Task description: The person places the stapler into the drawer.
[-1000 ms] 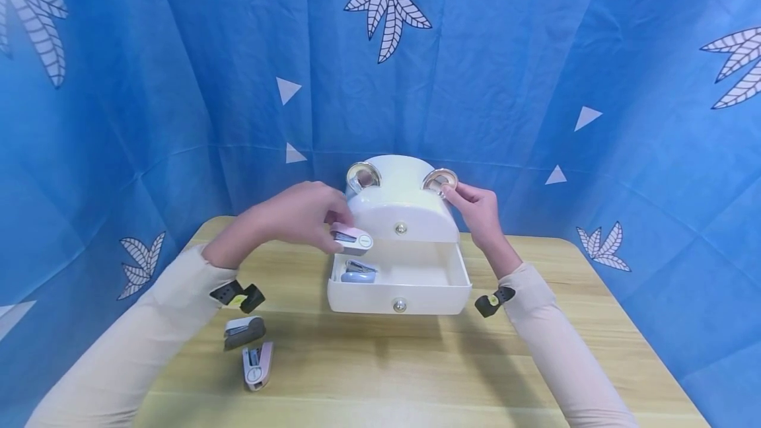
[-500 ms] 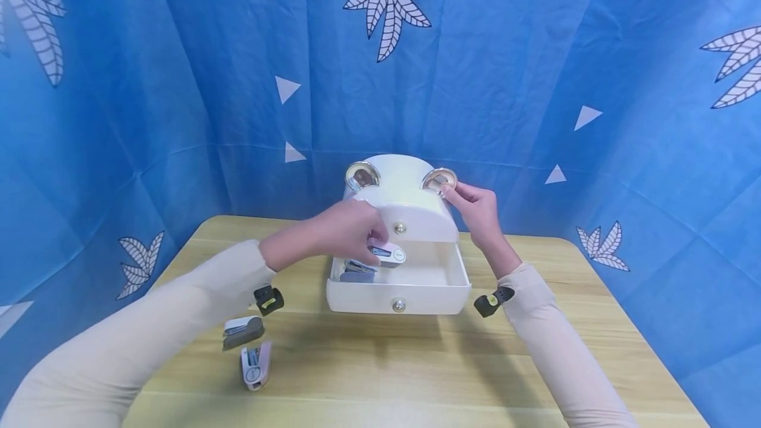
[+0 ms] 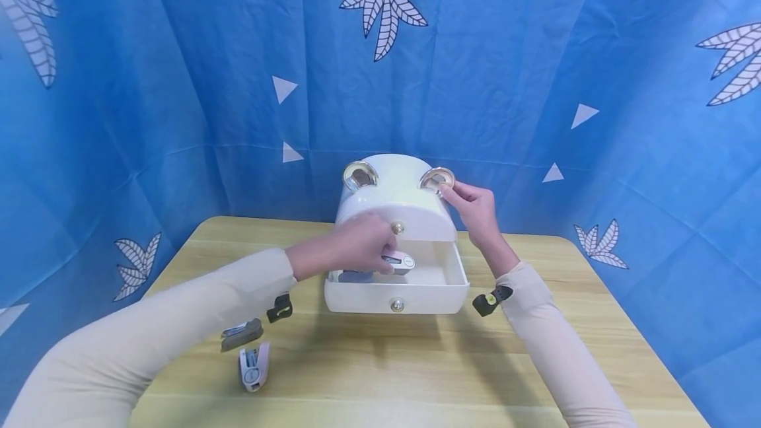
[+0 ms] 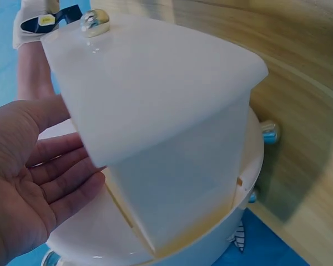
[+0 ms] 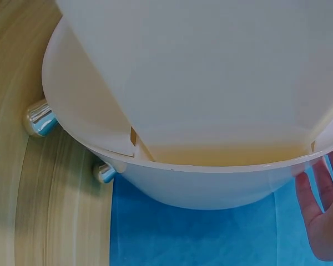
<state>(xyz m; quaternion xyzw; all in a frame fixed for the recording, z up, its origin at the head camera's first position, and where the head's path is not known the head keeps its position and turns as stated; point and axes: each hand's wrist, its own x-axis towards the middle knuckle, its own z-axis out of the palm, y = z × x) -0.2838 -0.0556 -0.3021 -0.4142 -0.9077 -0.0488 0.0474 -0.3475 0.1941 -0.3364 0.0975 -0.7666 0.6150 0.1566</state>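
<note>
Stapler (image 3: 405,263) has room before drawer's right edge (image 3: 459,265).

The white round-topped box (image 3: 397,180) is glossy plastic, its round silvery drawer knob (image 3: 397,306) metallic, the yellowish counter (image 3: 380,375) wood-grained, the blue curtain (image 3: 493,84) creased cloth, the pink-and-white stapler (image 3: 404,264) apparently plastic.

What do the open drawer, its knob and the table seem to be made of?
Drawer: probably glossy plastic, given its smooth, thin white walls. Knob: shiny metal or metallised plastic; reflections leave it open. Table: satiny wood or printed laminate, by its pale grain.
</note>
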